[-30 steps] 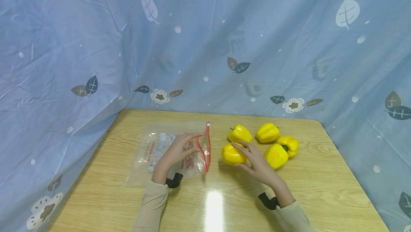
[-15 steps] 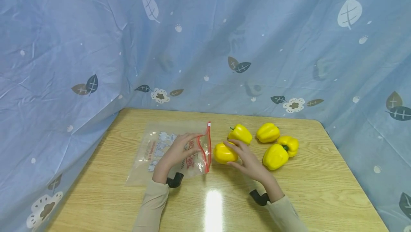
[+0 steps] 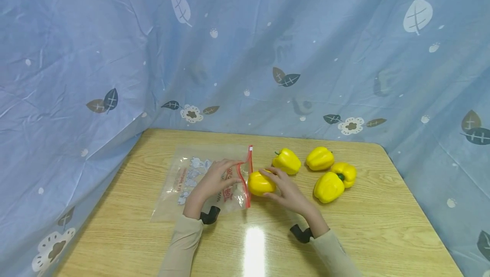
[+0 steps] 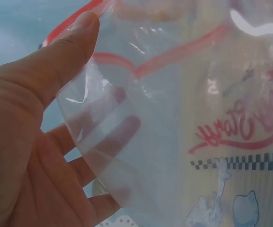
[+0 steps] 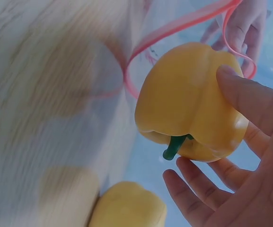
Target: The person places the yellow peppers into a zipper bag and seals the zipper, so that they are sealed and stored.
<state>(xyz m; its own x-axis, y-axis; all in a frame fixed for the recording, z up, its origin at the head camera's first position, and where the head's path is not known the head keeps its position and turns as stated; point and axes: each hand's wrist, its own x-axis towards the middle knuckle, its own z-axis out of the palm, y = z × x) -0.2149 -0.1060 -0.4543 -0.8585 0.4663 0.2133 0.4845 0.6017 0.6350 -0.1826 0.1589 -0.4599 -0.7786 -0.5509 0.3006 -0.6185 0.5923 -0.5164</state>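
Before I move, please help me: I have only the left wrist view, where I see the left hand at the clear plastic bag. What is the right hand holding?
Observer: The right hand holds a yellow bell pepper.
Operator: Thank you. And which way is it turned?
Observer: In the right wrist view, its green stem points away from the bag's red-edged mouth.
Operator: I understand. Are there more of them?
Observer: Yes, four more yellow peppers lie on the wooden table, to the right of the held one in the head view.
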